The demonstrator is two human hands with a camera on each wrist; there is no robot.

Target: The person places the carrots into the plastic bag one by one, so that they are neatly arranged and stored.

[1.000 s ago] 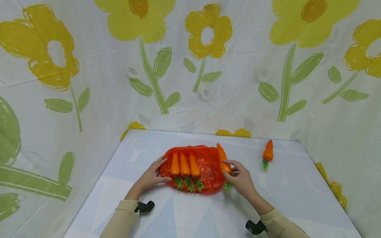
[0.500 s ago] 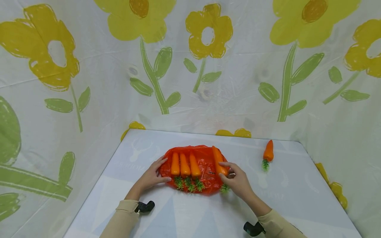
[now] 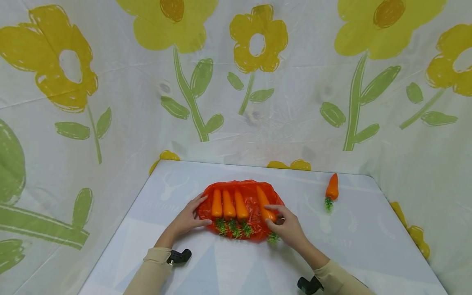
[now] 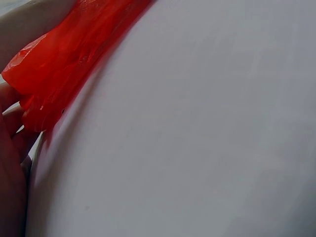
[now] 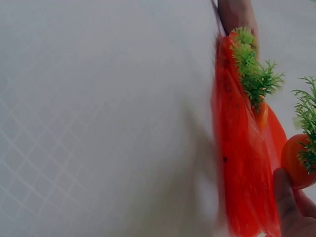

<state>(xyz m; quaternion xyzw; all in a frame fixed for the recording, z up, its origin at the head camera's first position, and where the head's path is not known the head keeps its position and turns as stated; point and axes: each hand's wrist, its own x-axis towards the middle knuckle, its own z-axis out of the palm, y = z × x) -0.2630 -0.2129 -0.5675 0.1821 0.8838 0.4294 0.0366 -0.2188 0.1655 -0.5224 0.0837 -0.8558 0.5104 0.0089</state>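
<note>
A red plastic bag point(image 3: 253, 208) lies spread on the table with its rim raised all round. Three orange carrots point(image 3: 228, 207) with green leafy tops rest side by side in its left half. My left hand point(image 3: 185, 220) holds the bag's left edge, thumb at the front and fingers behind; the left wrist view shows red plastic point(image 4: 74, 59) between them. Over the right part of the bag, my right hand point(image 3: 289, 229) pinches another carrot point(image 3: 262, 199) between thumb and fingers, its tip pointing away. That carrot's thick end point(image 5: 296, 160) and leaves show in the right wrist view.
Another carrot point(image 3: 332, 188) lies alone on the white table point(image 3: 354, 237), at the back right. A white curtain point(image 3: 295, 131) printed with yellow flowers stands behind the table and along its sides.
My right hand has carried its carrot leftward from the bag's right rim to inside it, lowering it. My left hand and the other carrots stay where they were.
</note>
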